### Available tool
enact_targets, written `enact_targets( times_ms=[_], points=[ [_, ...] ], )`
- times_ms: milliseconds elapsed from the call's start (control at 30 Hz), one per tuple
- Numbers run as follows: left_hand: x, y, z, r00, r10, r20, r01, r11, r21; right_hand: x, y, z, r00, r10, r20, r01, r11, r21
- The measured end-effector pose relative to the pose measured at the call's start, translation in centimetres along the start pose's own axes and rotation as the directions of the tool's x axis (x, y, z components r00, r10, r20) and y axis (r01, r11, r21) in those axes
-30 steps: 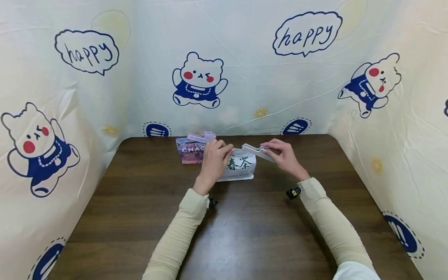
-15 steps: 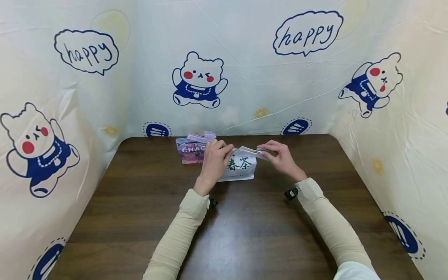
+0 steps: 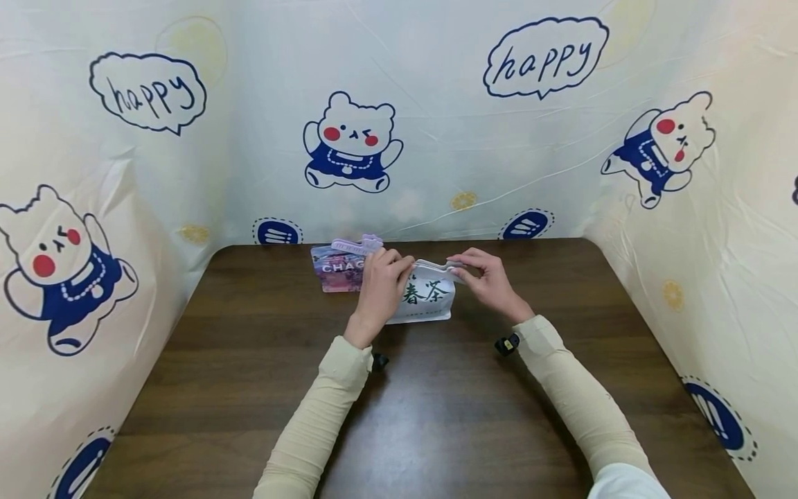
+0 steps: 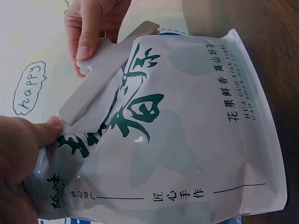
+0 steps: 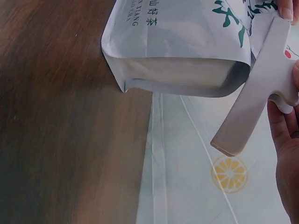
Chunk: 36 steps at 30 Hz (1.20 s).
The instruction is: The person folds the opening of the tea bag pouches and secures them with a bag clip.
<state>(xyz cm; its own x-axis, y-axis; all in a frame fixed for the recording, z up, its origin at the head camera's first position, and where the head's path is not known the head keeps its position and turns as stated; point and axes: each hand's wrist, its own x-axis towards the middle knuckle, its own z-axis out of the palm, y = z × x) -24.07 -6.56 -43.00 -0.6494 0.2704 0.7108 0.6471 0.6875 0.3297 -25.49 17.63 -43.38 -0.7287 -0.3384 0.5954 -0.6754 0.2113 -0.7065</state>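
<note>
A white tea bag [image 3: 429,303] with green Chinese characters stands on the table, its top folded over. My left hand [image 3: 382,287] pinches the folded top at the bag's left end; in the left wrist view the thumb [image 4: 49,130] presses there, beside the end of a white bag clip [image 4: 105,70]. My right hand [image 3: 489,281] holds that clip by its handle between thumb and fingers. The clip lies along the fold, and its far end sticks out past the bag's right side in the right wrist view. Whether its jaws enclose the fold I cannot tell.
Left of the tea bag stands a purple-pink pouch [image 3: 339,272] with a lilac clip [image 3: 358,245] across its top, partly behind my left hand. The wooden table [image 3: 436,402] ends at a patterned cloth backdrop [image 3: 436,138] just behind the bags.
My right hand has moved left, sliding the white bag clip along the tea bag's top toward my left hand. The left hand keeps its place on the fold.
</note>
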Motion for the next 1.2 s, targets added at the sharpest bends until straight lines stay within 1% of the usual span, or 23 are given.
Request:
enact_targets(
  times_ms=[167, 367, 633, 700, 833, 933, 1000, 1200],
  points=[
    [0.0, -0.1, -0.1, 1.0, -0.019, 0.004, 0.019, 1.0, -0.02, 0.1, 0.0, 0.4, 1.0, -0.018, -0.018, 0.018, 1.0, -0.003],
    [0.4, -0.1, -0.5, 1.0, -0.004, -0.008, 0.003, 0.999, -0.054, 0.2, 0.1, 0.4, 0.999, -0.039, -0.031, 0.039, 0.999, -0.009],
    [0.7, -0.1, -1.0, 0.999, 0.033, -0.015, -0.033, 0.999, 0.014, 0.1, 0.1, 0.4, 0.998, -0.054, -0.033, 0.053, 0.998, -0.015],
    [0.7, 0.0, -0.9, 0.999, 0.037, -0.022, -0.037, 0.999, 0.015, 0.1, 0.0, 0.5, 0.998, -0.057, -0.035, 0.056, 0.998, -0.02],
    [0.6, 0.1, -0.9, 0.999, 0.025, -0.026, -0.025, 1.0, 0.008, 0.2, -0.1, 0.9, 0.997, -0.07, -0.042, 0.069, 0.997, -0.03],
    [0.4, 0.1, -1.0, 1.0, 0.019, -0.016, -0.019, 1.0, 0.006, 0.4, -0.3, 1.3, 0.996, -0.081, -0.048, 0.079, 0.996, -0.04],
    [0.4, 0.0, -1.1, 1.0, 0.026, -0.002, -0.026, 1.0, 0.006, 0.6, -0.3, 1.6, 0.994, -0.094, -0.054, 0.091, 0.994, -0.056],
    [0.4, 0.2, -1.5, 0.998, 0.023, 0.065, -0.023, 1.0, 0.011, 0.8, -0.3, 2.1, 0.991, -0.106, -0.076, 0.099, 0.991, -0.086]
  ],
)
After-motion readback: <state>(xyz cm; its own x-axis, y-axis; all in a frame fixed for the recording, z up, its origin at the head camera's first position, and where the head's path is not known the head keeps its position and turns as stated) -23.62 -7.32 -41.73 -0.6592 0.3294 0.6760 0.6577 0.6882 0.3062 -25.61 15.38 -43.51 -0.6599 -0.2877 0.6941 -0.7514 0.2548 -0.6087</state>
